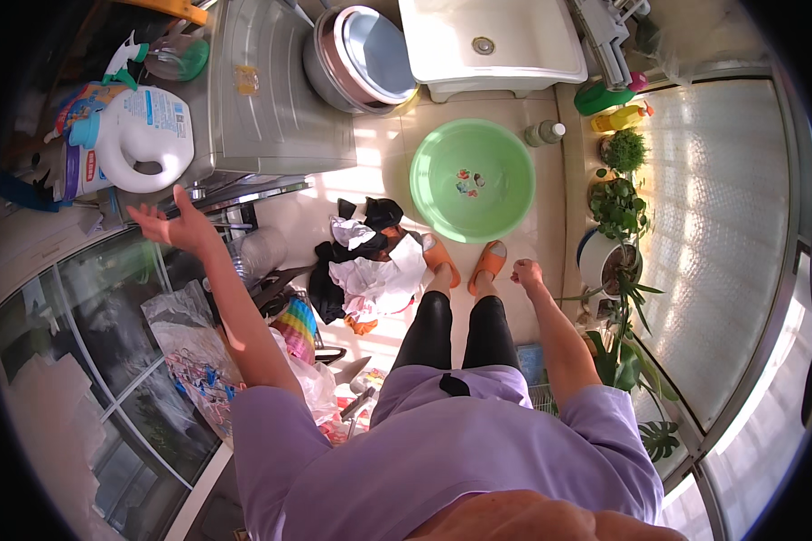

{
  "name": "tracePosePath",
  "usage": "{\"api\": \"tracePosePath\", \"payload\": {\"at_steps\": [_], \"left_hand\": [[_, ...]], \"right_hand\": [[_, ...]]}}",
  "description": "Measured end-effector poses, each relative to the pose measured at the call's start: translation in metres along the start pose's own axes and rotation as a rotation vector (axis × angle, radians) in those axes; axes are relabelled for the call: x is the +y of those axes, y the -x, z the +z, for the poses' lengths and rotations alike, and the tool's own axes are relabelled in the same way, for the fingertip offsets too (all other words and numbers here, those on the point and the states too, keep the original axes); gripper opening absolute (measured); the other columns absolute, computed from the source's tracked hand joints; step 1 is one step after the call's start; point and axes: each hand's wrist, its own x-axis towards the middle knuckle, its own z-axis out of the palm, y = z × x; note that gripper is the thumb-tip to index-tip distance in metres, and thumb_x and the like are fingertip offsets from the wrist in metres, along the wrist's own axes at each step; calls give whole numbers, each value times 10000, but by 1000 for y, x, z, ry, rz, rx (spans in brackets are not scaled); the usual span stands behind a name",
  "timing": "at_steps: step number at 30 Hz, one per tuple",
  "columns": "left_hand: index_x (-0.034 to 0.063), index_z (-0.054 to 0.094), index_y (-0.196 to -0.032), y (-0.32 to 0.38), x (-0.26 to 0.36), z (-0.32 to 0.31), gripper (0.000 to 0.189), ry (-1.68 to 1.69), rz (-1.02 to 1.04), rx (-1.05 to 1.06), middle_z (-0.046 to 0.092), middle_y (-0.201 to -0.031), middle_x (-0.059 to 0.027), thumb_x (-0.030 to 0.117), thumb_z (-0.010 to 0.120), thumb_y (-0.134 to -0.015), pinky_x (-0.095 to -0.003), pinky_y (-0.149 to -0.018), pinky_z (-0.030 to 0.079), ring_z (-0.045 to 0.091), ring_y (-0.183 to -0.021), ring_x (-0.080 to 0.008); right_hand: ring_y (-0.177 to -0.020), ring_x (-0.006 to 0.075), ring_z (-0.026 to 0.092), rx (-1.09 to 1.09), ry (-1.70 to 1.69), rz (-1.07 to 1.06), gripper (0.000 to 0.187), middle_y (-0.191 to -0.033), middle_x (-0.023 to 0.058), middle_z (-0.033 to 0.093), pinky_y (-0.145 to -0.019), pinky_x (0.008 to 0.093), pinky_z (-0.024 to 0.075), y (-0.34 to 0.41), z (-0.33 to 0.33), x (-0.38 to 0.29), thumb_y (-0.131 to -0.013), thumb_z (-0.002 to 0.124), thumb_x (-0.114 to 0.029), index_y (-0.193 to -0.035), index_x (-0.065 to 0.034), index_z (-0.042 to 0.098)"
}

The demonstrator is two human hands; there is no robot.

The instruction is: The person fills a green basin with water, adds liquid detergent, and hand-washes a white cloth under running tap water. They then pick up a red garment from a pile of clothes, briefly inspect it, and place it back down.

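My left hand is raised at the left with its fingers apart and nothing in it, just below a white plastic detergent jug with a blue cap. My right hand hangs beside my right leg, fingers curled, and no object shows in it. On the floor before my feet stands a green plastic basin with small printed figures on its bottom. Left of my feet lies a heap of clothes, with white garments and black ones. A spray bottle stands behind the jug.
A grey washing machine, stacked basins and a white sink line the far side. A capped bottle stands right of the green basin. Potted plants line the right ledge. Plastic bags and a clear plastic bottle lie left.
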Motion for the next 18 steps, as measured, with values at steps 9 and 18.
{"api": "tracePosePath", "payload": {"at_steps": [9, 18], "left_hand": [[46, 507, -1304, 391, -62, 153, 488, 165, -1, -1200, 518, -1229, -164, 84, 642, -836, -437, -1043, 358, 477, -1168, -367], [-25, 357, -1400, 590, -192, 368, 781, 249, -938, -1201, 553, -1277, -252, 120, 763, -749, -377, -973, 461, 585, -1125, -355]], "right_hand": [[-1006, 294, 646, 279, 379, -224, 479, -1040, 214, 671, -897, 339, 492, -206, 8, 39, -803, 653, -268, -1188, 15, 611], [-1120, 282, 558, 214, -643, -97, 490, -1272, 158, 555, -970, 396, 450, -351, -7, 18, -948, 599, -217, -1339, 39, 453]]}}
